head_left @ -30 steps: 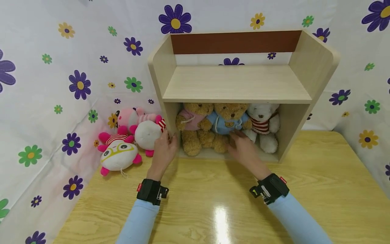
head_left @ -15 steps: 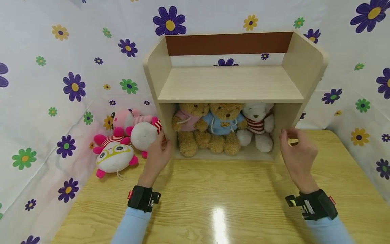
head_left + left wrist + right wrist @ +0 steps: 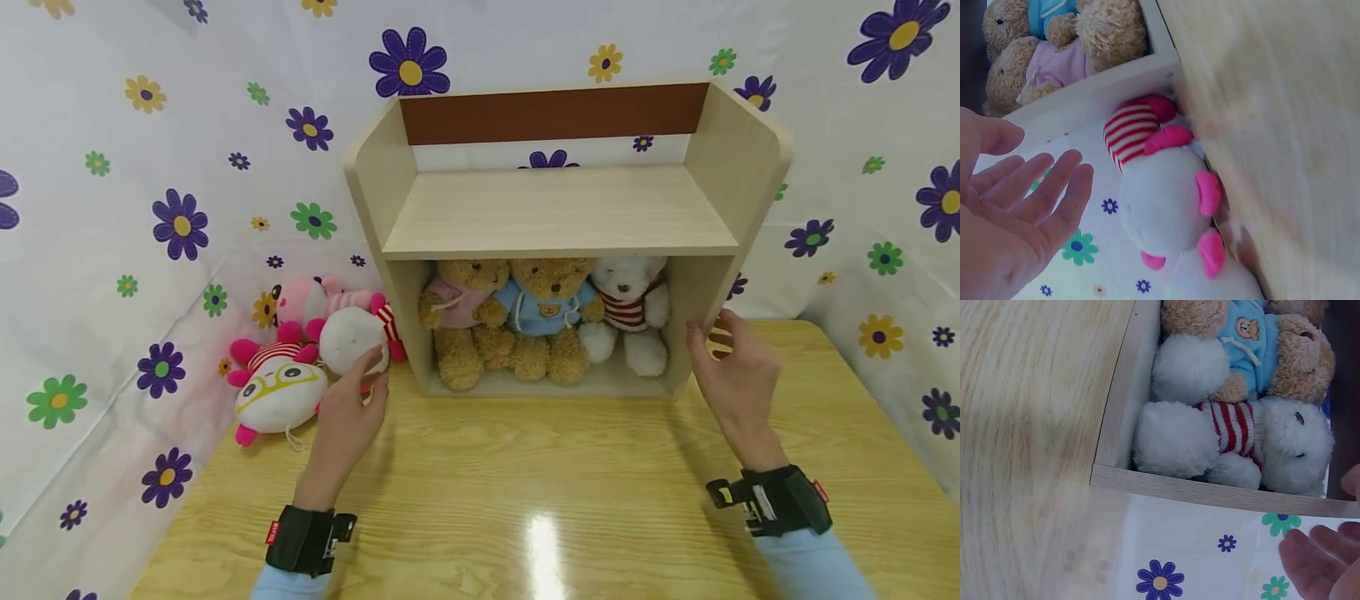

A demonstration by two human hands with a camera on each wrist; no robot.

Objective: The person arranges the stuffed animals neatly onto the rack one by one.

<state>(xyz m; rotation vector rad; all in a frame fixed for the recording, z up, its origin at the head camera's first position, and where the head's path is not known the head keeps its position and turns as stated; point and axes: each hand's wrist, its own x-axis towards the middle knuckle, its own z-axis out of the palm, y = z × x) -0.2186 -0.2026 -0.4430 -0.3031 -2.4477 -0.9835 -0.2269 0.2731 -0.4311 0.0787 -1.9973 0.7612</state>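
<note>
In the head view, a person's left hand (image 3: 347,429) hovers by a white and pink plush toy (image 3: 351,340). The left wrist view has this hand (image 3: 1022,212) with its fingers spread and holding nothing, apart from the toy (image 3: 1163,200). The right hand (image 3: 738,383) is at the right side panel of a wooden shelf (image 3: 558,212), thumb at its front edge and fingers along the outside. Inside the lower compartment sit a bear in pink (image 3: 460,304), a bear in blue (image 3: 549,308) and a white bear in stripes (image 3: 628,308).
A white plush with yellow glasses (image 3: 279,393) and a pink plush (image 3: 302,302) lie left of the shelf on the wooden table (image 3: 480,492). Behind hangs a white cloth (image 3: 225,50) with printed flowers. The shelf's upper board (image 3: 558,208) bears nothing.
My right hand has moved from the bear in blue to the shelf's right side. My left hand has left the shelf's left side, coming down and left. The view has shifted slightly.
</note>
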